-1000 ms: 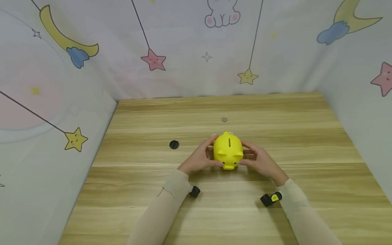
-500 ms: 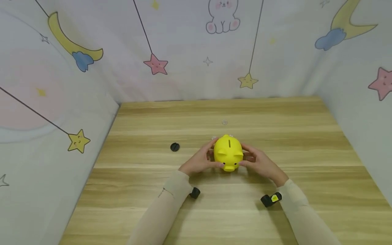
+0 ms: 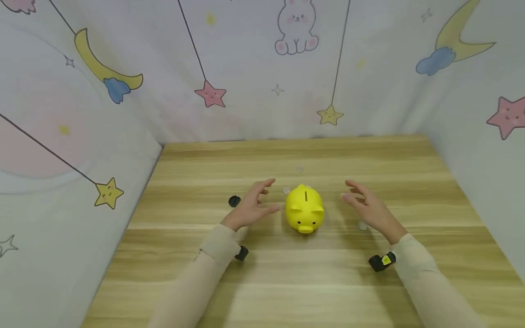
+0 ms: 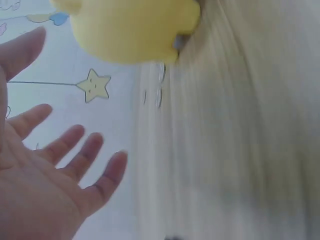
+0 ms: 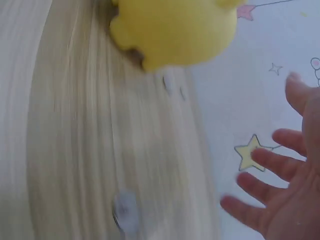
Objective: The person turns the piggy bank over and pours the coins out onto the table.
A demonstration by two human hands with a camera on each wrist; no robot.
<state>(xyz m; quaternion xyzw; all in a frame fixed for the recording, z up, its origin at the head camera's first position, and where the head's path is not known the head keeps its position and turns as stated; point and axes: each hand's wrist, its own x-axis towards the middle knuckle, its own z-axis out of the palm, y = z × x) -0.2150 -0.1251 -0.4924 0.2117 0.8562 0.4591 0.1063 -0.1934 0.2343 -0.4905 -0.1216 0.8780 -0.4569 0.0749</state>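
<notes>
A yellow piggy bank (image 3: pixel 304 210) stands upright on the wooden table, its snout toward me and the coin slot on top. To its left, apart from it, my left hand (image 3: pixel 251 207) hovers with fingers spread and holds nothing. On the other side my right hand (image 3: pixel 375 212) is likewise clear of the bank, fingers loosely extended. Under the right hand lies a coin (image 3: pixel 362 225), which the right wrist view shows as a pale disc (image 5: pixel 126 211). More coins lie behind the bank: one coin (image 3: pixel 286 190) at its back left, another coin (image 3: pixel 300 168) farther back.
A round black slotted cap (image 3: pixel 234 201) lies on the wooden table (image 3: pixel 303 282) just left of my left hand. Another coin (image 3: pixel 308 186) peeks out behind the bank. Printed fabric walls (image 3: pixel 246 118) with stars and moons enclose the table's back and sides.
Both hands have let go of the piggy bank and moved outward, left and right. The coin under the right hand has come into sight. The head view has tilted slightly up.
</notes>
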